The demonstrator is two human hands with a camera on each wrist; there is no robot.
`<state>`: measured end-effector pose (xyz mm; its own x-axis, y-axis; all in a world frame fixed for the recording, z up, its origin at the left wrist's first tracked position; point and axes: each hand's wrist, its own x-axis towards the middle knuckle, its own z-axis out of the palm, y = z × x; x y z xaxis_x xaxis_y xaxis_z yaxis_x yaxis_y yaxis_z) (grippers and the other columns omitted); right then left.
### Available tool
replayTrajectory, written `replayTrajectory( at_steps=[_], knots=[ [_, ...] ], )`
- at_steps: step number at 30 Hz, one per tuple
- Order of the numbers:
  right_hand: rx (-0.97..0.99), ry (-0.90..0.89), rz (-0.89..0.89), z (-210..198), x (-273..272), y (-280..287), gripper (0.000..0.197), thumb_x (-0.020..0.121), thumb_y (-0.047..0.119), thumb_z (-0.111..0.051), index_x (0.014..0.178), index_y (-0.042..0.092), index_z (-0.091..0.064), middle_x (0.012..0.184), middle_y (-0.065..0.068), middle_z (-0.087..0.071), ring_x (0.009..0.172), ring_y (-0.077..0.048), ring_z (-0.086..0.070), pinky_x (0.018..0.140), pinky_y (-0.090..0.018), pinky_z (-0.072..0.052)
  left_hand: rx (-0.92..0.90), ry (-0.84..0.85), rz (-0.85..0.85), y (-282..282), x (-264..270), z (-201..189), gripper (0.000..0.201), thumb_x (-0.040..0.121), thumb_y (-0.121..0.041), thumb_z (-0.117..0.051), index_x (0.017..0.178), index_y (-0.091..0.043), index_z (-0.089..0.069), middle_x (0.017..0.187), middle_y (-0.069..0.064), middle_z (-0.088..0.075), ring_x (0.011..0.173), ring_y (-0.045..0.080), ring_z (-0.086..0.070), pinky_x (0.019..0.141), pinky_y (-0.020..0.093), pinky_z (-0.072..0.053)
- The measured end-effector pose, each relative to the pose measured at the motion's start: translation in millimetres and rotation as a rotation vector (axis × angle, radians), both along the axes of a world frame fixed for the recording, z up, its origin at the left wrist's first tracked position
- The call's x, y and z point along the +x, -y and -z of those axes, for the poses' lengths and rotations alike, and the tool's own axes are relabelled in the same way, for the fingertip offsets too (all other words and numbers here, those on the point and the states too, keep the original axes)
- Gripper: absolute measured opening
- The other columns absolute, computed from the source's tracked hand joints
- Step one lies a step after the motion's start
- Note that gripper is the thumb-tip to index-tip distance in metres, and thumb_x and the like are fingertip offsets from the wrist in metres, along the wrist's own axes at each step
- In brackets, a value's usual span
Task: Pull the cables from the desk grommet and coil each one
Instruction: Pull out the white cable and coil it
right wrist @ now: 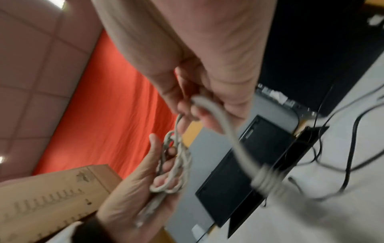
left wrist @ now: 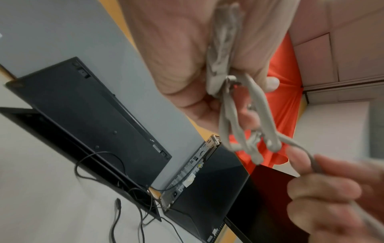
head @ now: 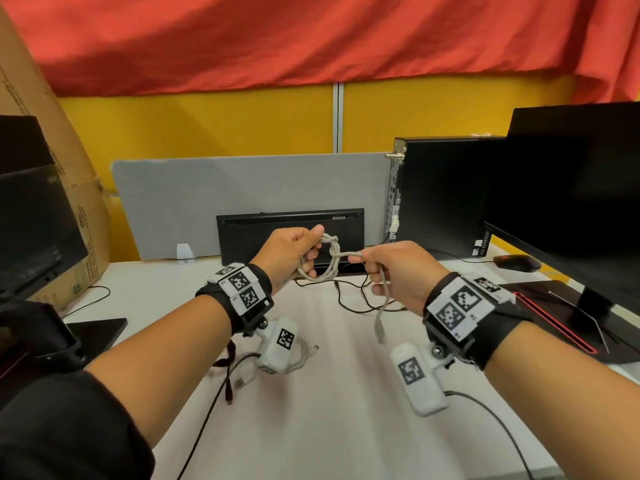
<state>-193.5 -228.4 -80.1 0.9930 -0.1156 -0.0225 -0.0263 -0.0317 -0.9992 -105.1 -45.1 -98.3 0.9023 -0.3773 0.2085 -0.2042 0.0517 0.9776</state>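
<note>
A grey-white cable [head: 331, 258] is held up above the white desk [head: 311, 393], looped into a small coil with a wrap knotted round it. My left hand [head: 303, 252] grips the coil [left wrist: 239, 118], its loops bunched in the curled fingers [right wrist: 174, 174]. My right hand [head: 377, 268] pinches the cable's loose end [left wrist: 311, 157] just right of the knot; the tail with its plug [head: 380, 332] hangs down from that hand. The open black grommet flap [head: 291, 237] stands at the desk's back edge, with thin black cables [head: 349, 299] trailing out of it.
Near my left wrist lie a coiled white cable [head: 304, 355] and dark cables with plugs [head: 228, 386]. A black computer tower [head: 446, 195], monitor [head: 571, 188] and mouse [head: 516, 262] stand right. A cardboard box [head: 69, 202] and dark screen [head: 34, 216] stand left. A grey divider [head: 242, 188] backs the desk.
</note>
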Motion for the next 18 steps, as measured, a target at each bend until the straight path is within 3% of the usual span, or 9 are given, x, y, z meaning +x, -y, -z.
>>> replayTrajectory(
  at_steps=[3, 5, 7, 9, 11, 13, 14, 16, 18],
  knots=[
    [-0.643, 0.224, 0.053, -1.7, 0.7, 16.9, 0.02, 0.093, 0.021, -0.06, 0.081, 0.022, -0.076, 0.054, 0.016, -0.057, 0.054, 0.002, -0.053, 0.057, -0.009, -0.038, 0.302, 0.151, 0.005, -9.1, 1.5, -7.6, 0.024, 0.096, -0.025, -0.058, 0.089, -0.004, -0.067, 0.068, 0.014, -0.059, 0.059, 0.019, -0.06, 0.073, 0.042, -0.058],
    [-0.96, 0.335, 0.096, -4.3, 3.8, 22.6, 0.016, 0.093, 0.025, -0.062, 0.088, 0.022, -0.077, 0.063, 0.017, -0.059, 0.06, 0.001, -0.054, 0.063, -0.01, -0.04, 0.56, 0.272, 0.003, -11.9, 0.3, -10.3, 0.014, 0.092, -0.019, -0.063, 0.092, -0.008, -0.071, 0.085, 0.018, -0.07, 0.078, 0.025, -0.067, 0.085, 0.044, -0.054],
    [-1.194, 0.392, 0.123, -4.6, 9.7, 25.5, 0.018, 0.094, 0.023, -0.06, 0.092, 0.017, -0.077, 0.073, 0.006, -0.061, 0.065, -0.006, -0.051, 0.063, -0.014, -0.04, 0.582, 0.271, 0.037, -11.7, -2.7, -12.4, 0.007, 0.09, -0.009, -0.065, 0.092, -0.012, -0.071, 0.089, 0.012, -0.072, 0.087, 0.024, -0.07, 0.089, 0.04, -0.056],
    [-1.319, 0.406, 0.153, -2.9, 16.1, 28.5, 0.019, 0.094, 0.022, -0.059, 0.092, 0.014, -0.077, 0.081, -0.004, -0.062, 0.073, -0.017, -0.055, 0.062, -0.019, -0.037, 0.467, 0.236, 0.041, -8.2, -6.5, -13.2, 0.011, 0.09, -0.001, -0.063, 0.092, -0.009, -0.07, 0.086, 0.009, -0.072, 0.084, 0.021, -0.071, 0.085, 0.039, -0.058],
    [-1.238, 0.411, 0.225, 0.9, 20.1, 31.6, 0.016, 0.091, 0.024, -0.065, 0.094, 0.015, -0.078, 0.082, -0.004, -0.062, 0.076, -0.019, -0.056, 0.062, -0.018, -0.036, 0.284, 0.172, 0.042, -2.1, -12.0, -11.8, 0.012, 0.09, 0.004, -0.06, 0.094, -0.004, -0.068, 0.083, 0.011, -0.072, 0.081, 0.022, -0.072, 0.079, 0.036, -0.06],
    [-1.07, 0.41, 0.319, 8.4, 21.9, 31.4, 0.013, 0.087, 0.025, -0.07, 0.091, 0.017, -0.079, 0.072, 0.002, -0.063, 0.067, -0.011, -0.054, 0.056, -0.012, -0.032, 0.125, 0.112, 0.051, 6.2, -19.8, -8.7, 0.012, 0.09, 0.006, -0.059, 0.094, -0.001, -0.068, 0.082, 0.013, -0.071, 0.078, 0.023, -0.072, 0.075, 0.034, -0.06],
    [-0.964, 0.415, 0.366, 13.0, 23.0, 29.7, 0.01, 0.085, 0.025, -0.072, 0.088, 0.018, -0.079, 0.068, 0.004, -0.064, 0.062, -0.009, -0.056, 0.056, -0.012, -0.037, 0.07, 0.088, 0.054, 10.4, -22.9, -6.4, 0.011, 0.09, 0.006, -0.059, 0.094, -0.001, -0.067, 0.081, 0.013, -0.07, 0.077, 0.023, -0.071, 0.074, 0.035, -0.06],
    [-0.646, 0.403, 0.446, 21.6, 25.1, 23.2, 0.004, 0.081, 0.018, -0.075, 0.081, 0.016, -0.079, 0.064, 0.003, -0.069, 0.06, -0.012, -0.065, 0.063, -0.022, -0.054, 0.0, 0.054, 0.051, 17.9, -27.3, -0.6, 0.011, 0.091, 0.006, -0.057, 0.093, -0.001, -0.066, 0.082, 0.013, -0.07, 0.077, 0.023, -0.07, 0.076, 0.038, -0.061],
    [-0.262, 0.33, 0.438, 26.0, 23.8, 13.8, 0.004, 0.077, 0.007, -0.077, 0.078, 0.011, -0.078, 0.068, -0.008, -0.073, 0.065, -0.021, -0.072, 0.07, -0.034, -0.061, -0.048, 0.029, 0.016, 22.4, -30.4, 3.9, 0.011, 0.091, 0.006, -0.057, 0.092, 0.0, -0.066, 0.082, 0.014, -0.07, 0.075, 0.024, -0.071, 0.074, 0.037, -0.061]
  ],
)
